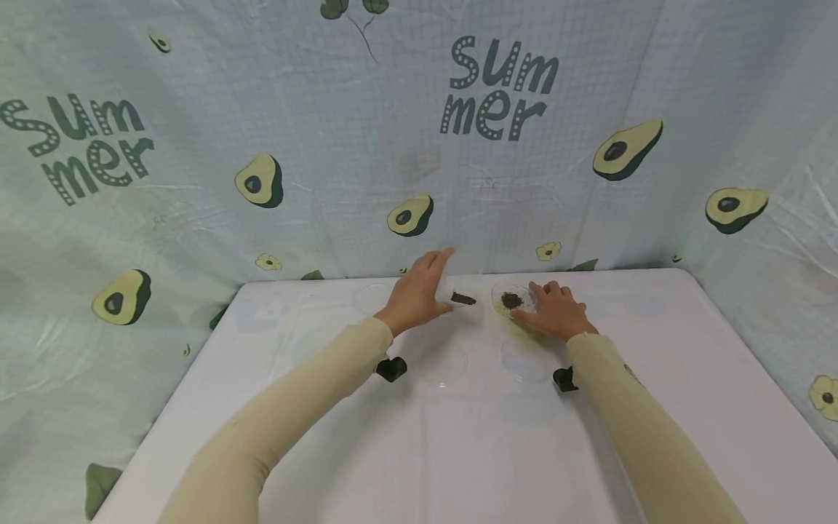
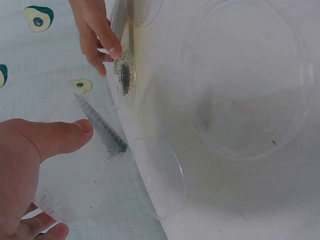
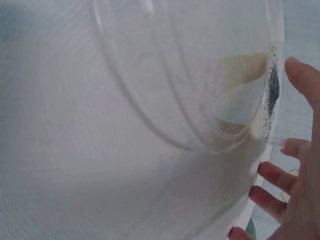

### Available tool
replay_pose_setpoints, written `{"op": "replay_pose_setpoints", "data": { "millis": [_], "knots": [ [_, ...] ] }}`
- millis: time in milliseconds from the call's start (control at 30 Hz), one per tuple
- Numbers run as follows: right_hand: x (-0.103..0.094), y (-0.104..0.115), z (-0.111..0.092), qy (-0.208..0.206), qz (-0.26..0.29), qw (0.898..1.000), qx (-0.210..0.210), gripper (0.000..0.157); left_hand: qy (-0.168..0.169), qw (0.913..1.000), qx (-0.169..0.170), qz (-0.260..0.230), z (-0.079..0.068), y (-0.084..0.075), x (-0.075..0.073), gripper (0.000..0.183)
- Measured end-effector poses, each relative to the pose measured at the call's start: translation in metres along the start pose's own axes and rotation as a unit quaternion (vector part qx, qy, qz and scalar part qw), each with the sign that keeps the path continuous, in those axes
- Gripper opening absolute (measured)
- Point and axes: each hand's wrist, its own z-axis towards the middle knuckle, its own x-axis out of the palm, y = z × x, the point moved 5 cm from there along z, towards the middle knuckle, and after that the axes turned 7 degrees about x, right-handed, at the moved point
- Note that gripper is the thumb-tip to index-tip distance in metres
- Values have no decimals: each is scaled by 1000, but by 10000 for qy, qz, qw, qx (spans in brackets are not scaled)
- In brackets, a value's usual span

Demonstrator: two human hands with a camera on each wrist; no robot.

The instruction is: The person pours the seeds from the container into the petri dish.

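Observation:
My left hand [image 1: 419, 291] holds a clear plastic bag [image 2: 50, 204] with a dark wedge of grains [image 2: 107, 132] at its side. Its thumb [image 2: 65, 136] stretches across the see-through plastic and the other fingers curl at the lower edge. At the back of the table, right of the bag, my right hand [image 1: 556, 311] grips the rim of a clear petri dish [image 1: 494, 295] between thumb and fingers. A heap of dark grains [image 1: 511, 300] lies in that dish, with loose specks around it.
Clear round dishes stand on the white table [image 1: 432, 451]: one behind the left forearm [image 1: 372, 298], one at front centre [image 1: 465, 360] and one at front right [image 1: 526, 362]. A printed curtain [image 1: 327, 240] hangs right behind the table's back edge.

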Motion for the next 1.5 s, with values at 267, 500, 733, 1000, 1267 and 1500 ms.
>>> {"op": "replay_pose_setpoints", "data": {
  "millis": [267,500,733,1000,1267,1500],
  "knots": [
    [0,0,0,-5,24,10000,-62,91,-15,10000,-82,-46,-11,11,-6,98],
    [0,-1,0,-12,5,10000,-82,90,-39,9997,-166,-154,-21,19,-10,98],
    [1,0,0,23,13,10000,-94,90,-3,9991,-368,-199,-29,28,-14,97],
    [-2,2,-3,7,36,9999,-123,89,-33,9983,-516,-271,-37,39,-20,97],
    [-4,4,-3,28,10,10000,-58,89,-6,9969,-667,-408,-46,50,-24,97],
    [-1,2,-2,60,46,10000,-49,90,67,9947,-913,-473,-53,60,-23,98]
  ]
}}
